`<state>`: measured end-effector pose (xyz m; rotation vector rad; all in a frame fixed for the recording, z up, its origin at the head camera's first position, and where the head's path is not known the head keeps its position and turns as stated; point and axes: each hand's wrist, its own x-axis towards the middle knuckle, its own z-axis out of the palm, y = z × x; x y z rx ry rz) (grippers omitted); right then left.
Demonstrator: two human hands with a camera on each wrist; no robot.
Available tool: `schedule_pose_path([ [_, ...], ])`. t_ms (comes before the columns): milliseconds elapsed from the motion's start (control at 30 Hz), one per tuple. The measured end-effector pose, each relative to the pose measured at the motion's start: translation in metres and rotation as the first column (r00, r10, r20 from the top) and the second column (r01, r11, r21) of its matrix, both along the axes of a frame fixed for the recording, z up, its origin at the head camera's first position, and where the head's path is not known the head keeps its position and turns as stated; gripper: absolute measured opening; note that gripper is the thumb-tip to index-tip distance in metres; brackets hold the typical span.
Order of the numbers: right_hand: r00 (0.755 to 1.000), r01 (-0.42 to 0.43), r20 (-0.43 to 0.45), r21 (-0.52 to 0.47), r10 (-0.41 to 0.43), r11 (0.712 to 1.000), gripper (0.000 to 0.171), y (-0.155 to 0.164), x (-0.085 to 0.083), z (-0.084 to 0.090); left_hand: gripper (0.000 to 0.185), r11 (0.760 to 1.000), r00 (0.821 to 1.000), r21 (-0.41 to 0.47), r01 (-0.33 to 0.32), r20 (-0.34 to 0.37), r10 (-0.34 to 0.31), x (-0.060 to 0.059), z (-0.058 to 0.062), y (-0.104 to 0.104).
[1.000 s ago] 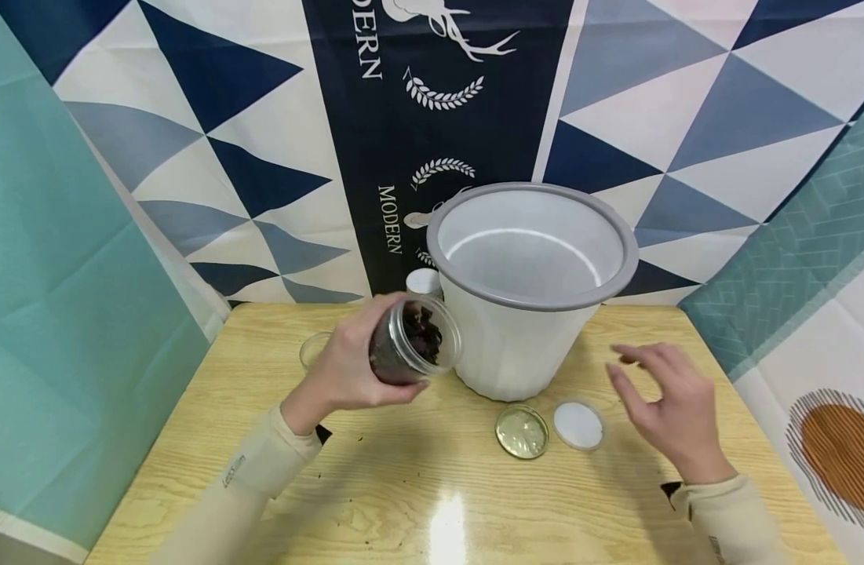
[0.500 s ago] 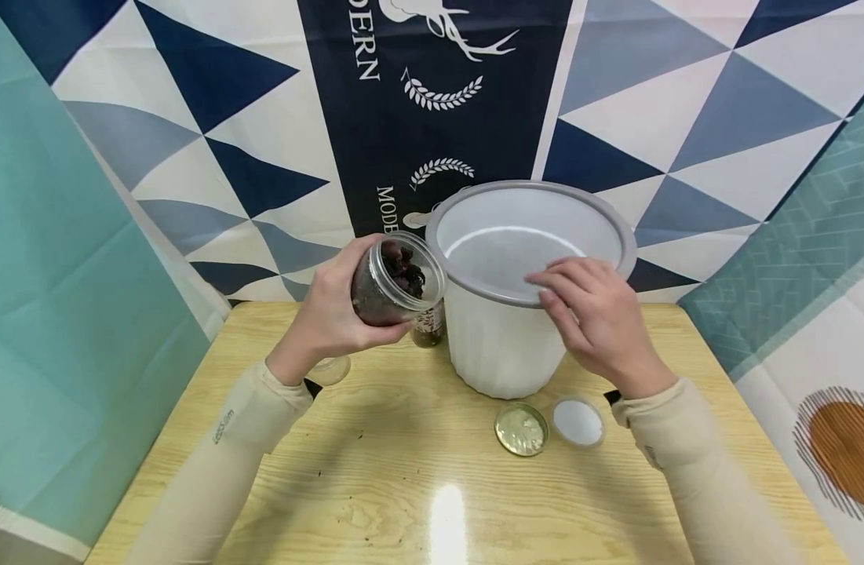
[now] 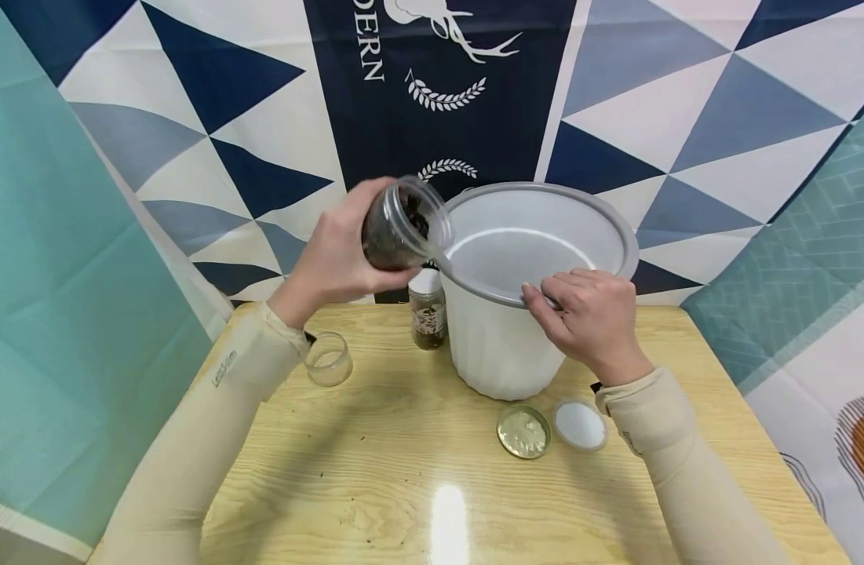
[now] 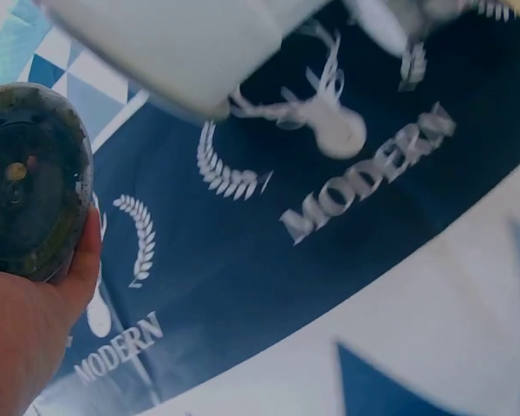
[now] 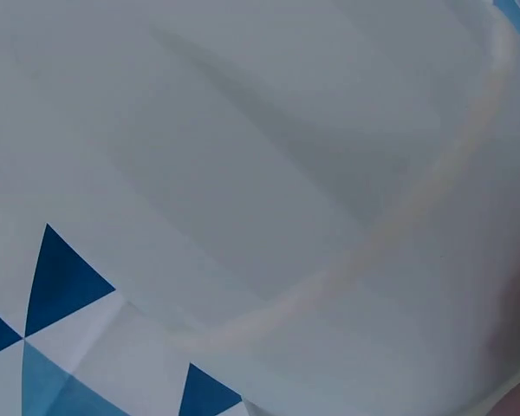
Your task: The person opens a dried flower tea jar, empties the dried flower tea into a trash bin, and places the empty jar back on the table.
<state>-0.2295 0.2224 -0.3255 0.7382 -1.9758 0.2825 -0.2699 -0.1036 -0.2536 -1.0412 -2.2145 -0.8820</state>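
Observation:
My left hand (image 3: 336, 255) grips a clear plastic jar (image 3: 391, 235) of dark dried flakes, its uncapped mouth tipped to the right over the left rim of a tall white bucket (image 3: 498, 345). Seen from below in the left wrist view, the jar's base (image 4: 35, 186) faces the camera, with the fingers wrapped along its side. Curled over the bucket's grey front rim is my right hand (image 3: 587, 318), its thumb pointing left. The right wrist view is filled by the bucket's pale wall (image 5: 243, 173); only a sliver of the hand appears at the lower right corner.
A second jar with a white lid (image 3: 428, 318) stands left of the bucket. Further left lies a clear round cap (image 3: 329, 359). A gold lid (image 3: 523, 431) and a white disc (image 3: 580, 424) lie before the bucket. Patterned cloth hangs right behind.
My left hand has raised the jar and tipped it further toward the bucket. The right hand has come from the table's right side to the bucket's front rim and closed over it.

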Motion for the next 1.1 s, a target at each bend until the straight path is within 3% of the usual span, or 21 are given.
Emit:
schedule_pose_path([
  [233,0.999,0.019,0.047,0.009,-0.020,1.000,0.059,-0.001,0.001,0.001,0.094,0.986,0.994,-0.141,-0.093,-0.073,0.084,-0.023,0.054,0.016],
  [433,0.999,0.023,0.045,0.010,-0.023,1.000,0.059,0.000,0.001,0.001,0.095,0.939,0.982,-0.297,-0.172,-0.127,0.140,-0.037,0.085,0.035],
  [633,0.999,0.022,0.029,-0.003,-0.022,1.000,0.059,0.001,0.002,0.001,0.096,0.897,0.978,-0.400,-0.188,-0.162,0.133,-0.046,0.095,0.053],
  [900,0.999,0.015,0.033,-0.005,-0.015,1.000,0.059,-0.002,0.001,0.003,0.096,0.861,0.968,-0.452,-0.233,-0.195,0.159,-0.050,0.097,0.061],
  [1100,0.999,0.012,0.030,-0.005,-0.012,1.000,0.059,-0.003,0.001,0.004,0.090,0.821,0.949,-0.499,-0.278,-0.278,0.152,-0.051,0.101,0.066],
])
